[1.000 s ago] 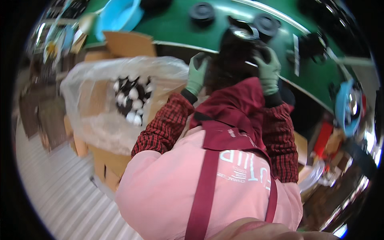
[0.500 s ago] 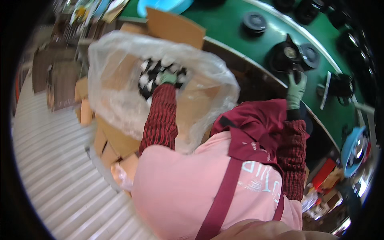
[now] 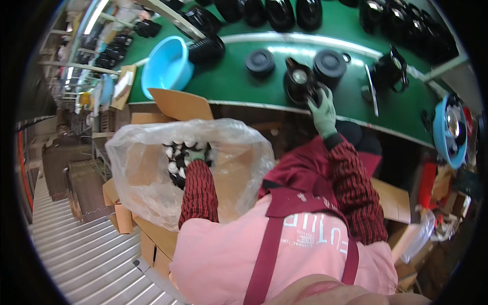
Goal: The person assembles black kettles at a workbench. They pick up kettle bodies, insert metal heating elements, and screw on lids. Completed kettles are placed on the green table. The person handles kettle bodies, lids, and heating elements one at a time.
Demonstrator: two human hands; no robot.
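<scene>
Black and glossy, the jug [image 3: 299,86] sits by the near edge of the green table [image 3: 223,86], its long axis apparently upright, spout pointing away and slightly left, handle toward the right hand [image 3: 324,112]. That hand's fingers part slightly around the handle and hold it, at the jug's near-right side; in the plastic-lined box [image 3: 236,147], the left hand [image 3: 195,155] sinks among black-and-white pieces [image 3: 175,168], its grip impossible to tell

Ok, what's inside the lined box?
Inside the box, within a clear plastic liner, is a pile of small black and white parts. The left hand covers some of them; anything beneath the top layer can't be seen.
</scene>
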